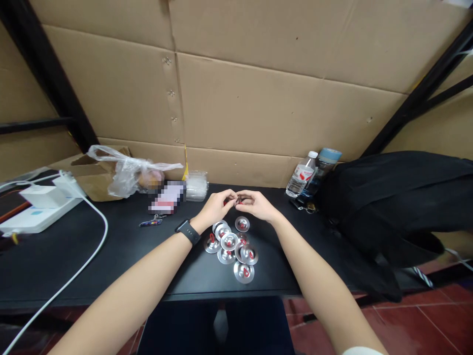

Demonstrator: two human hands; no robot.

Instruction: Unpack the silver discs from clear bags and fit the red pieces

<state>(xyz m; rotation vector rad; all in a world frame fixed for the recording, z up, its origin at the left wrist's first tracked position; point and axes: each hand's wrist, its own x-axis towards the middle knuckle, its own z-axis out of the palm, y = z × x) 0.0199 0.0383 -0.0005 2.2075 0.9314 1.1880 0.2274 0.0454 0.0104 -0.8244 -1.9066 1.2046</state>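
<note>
My left hand [218,206], with a black watch [188,231] on its wrist, meets my right hand [257,205] above the black table. Both are closed, thumbs and fingertips pinched together. Between them shows a small piece with red and dark shiny parts [238,200]; it looks like a finger cymbal with its red loop, mostly hidden by the fingers. Just below lies a loose pile of silver finger cymbals [229,241], several overlapping, with red loops at their domed centres. One cymbal [242,224] rests apart from the pile, nearest my right hand. Another cymbal [244,272] lies closest to the table's front edge.
A cardboard wall [251,108] closes off the back. On the left are a power strip [40,212], a white cable [103,236], a plastic bag [129,172] and a clear plastic container [197,186]. A water bottle [301,175] and a black backpack [391,207] occupy the right.
</note>
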